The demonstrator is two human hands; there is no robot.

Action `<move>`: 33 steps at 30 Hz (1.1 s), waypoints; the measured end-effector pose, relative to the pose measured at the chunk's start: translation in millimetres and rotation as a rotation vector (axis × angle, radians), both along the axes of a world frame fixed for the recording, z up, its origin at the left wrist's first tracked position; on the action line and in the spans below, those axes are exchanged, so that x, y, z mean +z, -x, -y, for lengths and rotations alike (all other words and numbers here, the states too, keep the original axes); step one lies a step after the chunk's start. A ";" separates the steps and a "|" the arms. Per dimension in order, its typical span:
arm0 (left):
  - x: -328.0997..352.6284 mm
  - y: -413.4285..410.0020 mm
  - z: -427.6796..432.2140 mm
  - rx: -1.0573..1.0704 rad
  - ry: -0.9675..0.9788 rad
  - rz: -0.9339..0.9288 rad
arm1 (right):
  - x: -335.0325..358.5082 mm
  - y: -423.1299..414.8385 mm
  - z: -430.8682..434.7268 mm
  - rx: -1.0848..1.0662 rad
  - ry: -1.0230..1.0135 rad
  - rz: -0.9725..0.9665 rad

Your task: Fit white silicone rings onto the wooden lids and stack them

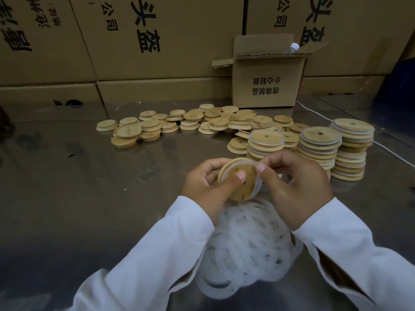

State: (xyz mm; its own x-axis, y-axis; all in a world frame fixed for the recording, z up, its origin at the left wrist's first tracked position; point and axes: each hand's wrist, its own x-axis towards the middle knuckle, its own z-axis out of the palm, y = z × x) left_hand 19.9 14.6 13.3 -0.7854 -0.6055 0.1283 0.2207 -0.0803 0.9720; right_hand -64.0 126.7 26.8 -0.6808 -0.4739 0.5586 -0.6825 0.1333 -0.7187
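A round wooden lid [242, 182] is held tilted in my left hand [206, 187], thumb pressed on its face. My right hand [294, 187] pinches a white silicone ring [258, 185] that wraps the lid's top and right edge. Below my hands lies a heap of loose white rings [247, 248] on the steel table [78, 198]. Three stacks of lids with rings stand to the right: a short one [265, 142], a middle one [320, 144] and a tall one [351, 149]. Bare wooden lids [190, 122] are spread in a loose pile across the table behind.
An open cardboard box [267, 81] with a plastic bottle [293, 47] sticking out stands at the back right. Large printed cartons [134, 41] wall off the far side. A white cable [386, 149] runs along the table at the right.
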 end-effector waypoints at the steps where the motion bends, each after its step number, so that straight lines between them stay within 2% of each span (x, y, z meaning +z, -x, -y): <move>1: -0.8 -0.4 -0.4 -0.005 0.045 0.010 | -0.3 -1.0 0.2 0.015 -0.020 -0.023; 5: -1.7 -0.6 1.2 -0.013 0.098 0.047 | 0.8 0.7 0.3 0.061 -0.036 -0.034; 8: 0.0 -0.7 4.3 -0.089 -0.031 0.049 | 4.5 5.2 -0.8 0.100 -0.039 0.032; 11: 1.9 -1.1 6.0 -0.116 -0.079 0.045 | 7.8 8.7 -2.8 0.138 -0.052 0.086; 19: 5.9 -1.4 5.6 -0.168 -0.270 0.032 | 8.6 11.4 -4.0 0.163 -0.067 0.103; 26: 6.7 -3.8 9.2 -0.154 -0.154 0.010 | 10.3 12.3 -5.9 0.218 -0.014 0.193; 33: 1.6 -3.5 5.9 0.035 0.161 -0.002 | 3.4 8.0 -1.0 0.190 0.079 0.273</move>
State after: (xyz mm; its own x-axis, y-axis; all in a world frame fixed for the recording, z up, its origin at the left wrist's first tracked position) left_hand 23.4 8.7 14.9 -0.7641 -0.6037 0.2272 0.2221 0.0845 0.9714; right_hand -72.1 127.7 30.2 -0.7139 -0.5690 0.4080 -0.4712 -0.0407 -0.8811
